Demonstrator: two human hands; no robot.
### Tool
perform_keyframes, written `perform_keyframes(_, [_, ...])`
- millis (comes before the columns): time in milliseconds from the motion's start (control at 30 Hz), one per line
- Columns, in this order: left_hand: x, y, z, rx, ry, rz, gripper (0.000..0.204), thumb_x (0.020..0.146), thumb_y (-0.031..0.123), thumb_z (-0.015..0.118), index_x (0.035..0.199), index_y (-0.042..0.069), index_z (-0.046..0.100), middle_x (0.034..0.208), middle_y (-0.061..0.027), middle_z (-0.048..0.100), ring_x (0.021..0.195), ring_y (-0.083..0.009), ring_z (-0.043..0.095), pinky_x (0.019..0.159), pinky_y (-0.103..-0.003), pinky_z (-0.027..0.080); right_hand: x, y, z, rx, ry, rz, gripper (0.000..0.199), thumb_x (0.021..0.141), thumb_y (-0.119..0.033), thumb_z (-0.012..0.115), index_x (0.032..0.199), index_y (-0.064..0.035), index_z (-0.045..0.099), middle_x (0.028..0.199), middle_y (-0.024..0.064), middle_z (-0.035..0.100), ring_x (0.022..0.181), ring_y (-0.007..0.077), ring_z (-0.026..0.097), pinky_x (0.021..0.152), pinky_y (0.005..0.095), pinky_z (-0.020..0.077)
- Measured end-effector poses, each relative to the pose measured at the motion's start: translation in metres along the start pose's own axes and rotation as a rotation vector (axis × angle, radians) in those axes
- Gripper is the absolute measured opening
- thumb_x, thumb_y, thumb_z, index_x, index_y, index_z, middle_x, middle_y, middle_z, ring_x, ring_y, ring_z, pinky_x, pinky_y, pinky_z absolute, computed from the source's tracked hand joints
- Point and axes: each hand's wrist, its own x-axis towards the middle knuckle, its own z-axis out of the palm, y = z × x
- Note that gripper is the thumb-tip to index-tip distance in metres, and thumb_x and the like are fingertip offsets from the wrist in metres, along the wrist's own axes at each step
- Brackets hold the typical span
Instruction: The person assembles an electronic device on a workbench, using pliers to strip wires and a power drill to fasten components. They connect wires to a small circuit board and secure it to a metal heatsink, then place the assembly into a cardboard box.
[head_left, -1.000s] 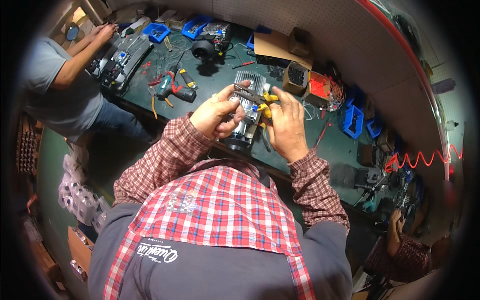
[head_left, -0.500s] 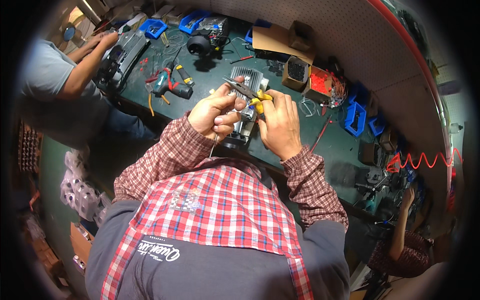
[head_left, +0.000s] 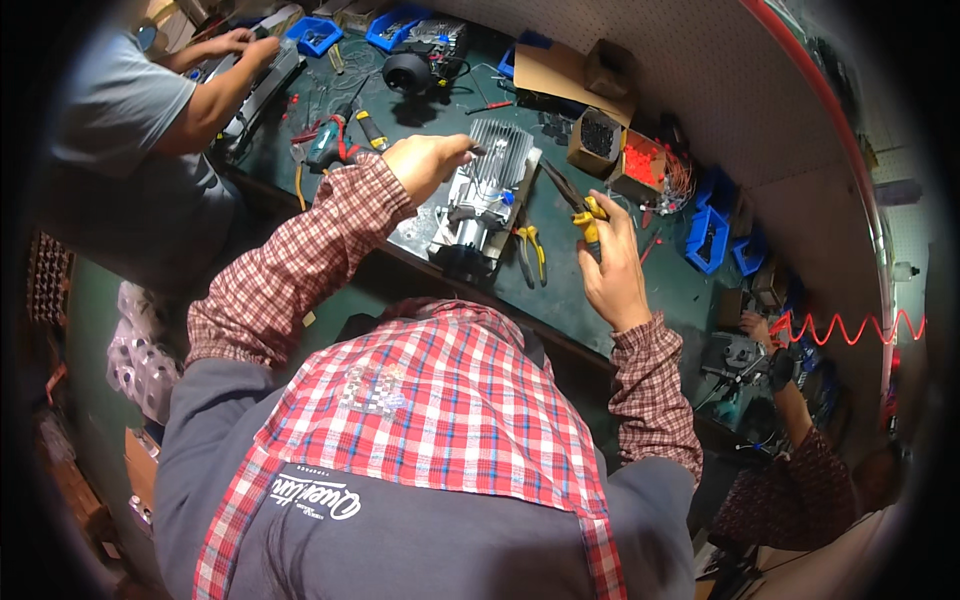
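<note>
In front of me lies a silver motor with a finned housing and a black round end toward me. My left hand reaches to the far left side of the fins, its fingers pinched together. Something small and dark shows at the fingertips, too small to name. Held in my right hand, to the right of the motor, are long-nose pliers with yellow grips. Their jaws point up and left toward the housing, apart from it. A second pair of pliers with yellow handles rests on the bench between motor and right hand.
A cordless drill and a yellow-black tool lie left. Behind stand a box of black parts, a box of red parts and blue bins. Co-workers are at left and right; a red coiled hose hangs right.
My hands have parted: the left moved to the far left side of the fins, the right went right with the pliers. The motor and second pliers now show. Both co-workers' arms shifted.
</note>
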Motion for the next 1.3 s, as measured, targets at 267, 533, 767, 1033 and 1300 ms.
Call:
perform_keyframes(267, [-0.017, 0.032, 0.005, -0.081, 0.202, 0.315, 0.014, 0.088, -0.006, 0.053, 0.098, 0.001, 0.059, 0.079, -0.0099, 0.055, 0.071, -0.0227, 0.053, 0.066, -0.03, 0.044, -0.002, -0.04, 0.005, 0.822, -0.082, 0.377, 0.034, 0.09, -0.008, 0.056, 0.122, 0.0027, 0.056, 0.125, 0.0086, 0.057, 0.114, 0.0177, 0.054, 0.102, 0.0318, 0.0376])
perform_keyframes(533, [-0.035, 0.022, -0.002, -0.534, 0.098, 0.347, 0.015, 0.08, -0.012, 0.046, 0.089, -0.003, 0.054, 0.079, -0.0093, 0.05, 0.071, -0.018, 0.052, 0.067, -0.028, 0.042, -0.018, -0.043, 0.004, 0.528, -0.223, 0.098, 0.037, 0.09, -0.019, 0.058, 0.119, 0.0047, 0.056, 0.133, 0.0164, 0.048, 0.123, 0.0311, 0.048, 0.104, 0.0362, 0.0365])
perform_keyframes(767, [-0.043, 0.02, -0.014, -0.577, -0.17, 0.305, 0.007, 0.087, -0.003, 0.049, 0.085, 0.0, 0.055, 0.075, -0.0086, 0.056, 0.07, -0.0216, 0.056, 0.068, -0.031, 0.045, -0.007, -0.05, -0.008, 0.608, -0.401, 0.076, 0.03, 0.089, -0.017, 0.062, 0.109, 0.0051, 0.056, 0.113, 0.0148, 0.053, 0.104, 0.0299, 0.057, 0.091, 0.0357, 0.0434])
perform_keyframes(1033, [-0.052, 0.021, -0.009, -0.444, 0.144, 0.557, 0.041, 0.094, 0.031, 0.052, 0.066, 0.001, 0.048, 0.059, -0.0121, 0.043, 0.052, -0.0308, 0.047, 0.05, -0.037, 0.036, -0.003, -0.059, -0.004, 0.611, -0.414, -0.019, 0.034, 0.086, -0.021, 0.069, 0.102, 0.0051, 0.055, 0.09, 0.0147, 0.054, 0.083, 0.031, 0.058, 0.074, 0.0351, 0.0467])
perform_keyframes(1300, [-0.058, 0.029, 0.002, -0.519, 0.49, 0.697, 0.052, 0.101, 0.035, 0.039, 0.06, 0.004, 0.042, 0.055, -0.0069, 0.037, 0.043, -0.0229, 0.038, 0.042, -0.034, 0.028, -0.016, -0.101, 0.017, 1.142, -0.512, 0.297, 0.026, 0.091, -0.019, 0.066, 0.103, 0.0027, 0.057, 0.089, 0.0034, 0.055, 0.076, 0.0087, 0.056, 0.073, 0.0239, 0.0477])
